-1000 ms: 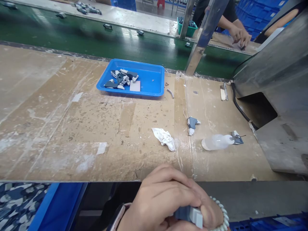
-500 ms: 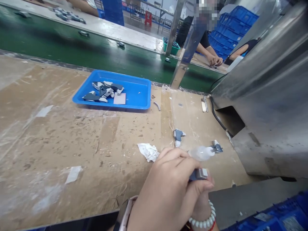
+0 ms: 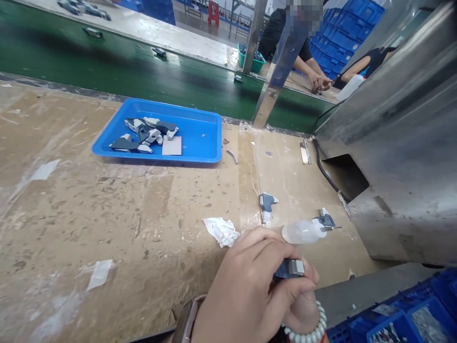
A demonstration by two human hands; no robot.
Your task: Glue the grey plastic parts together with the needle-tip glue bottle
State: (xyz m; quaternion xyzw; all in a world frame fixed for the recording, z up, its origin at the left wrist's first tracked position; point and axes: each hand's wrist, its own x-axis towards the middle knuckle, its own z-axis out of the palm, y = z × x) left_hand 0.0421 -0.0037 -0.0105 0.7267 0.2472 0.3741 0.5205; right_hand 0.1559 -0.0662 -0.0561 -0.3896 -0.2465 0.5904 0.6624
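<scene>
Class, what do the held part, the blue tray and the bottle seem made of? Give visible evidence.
Held part: possibly satin plastic, smooth, crisp edges, mostly hidden.
Blue tray: probably moulded plastic, slightly glossy, evenly coloured, rounded corners.
Bottle: likely plastic, cloudy and translucent.

A part is gripped in the left hand, behind which the right hand is mostly hidden. A bracelet is worn on the right wrist. On the bench, a tissue, a bottle and a loose part are seen near the hands. More parts and a square pad are contained in a blue tray, beyond which a green belt is seen.
</scene>
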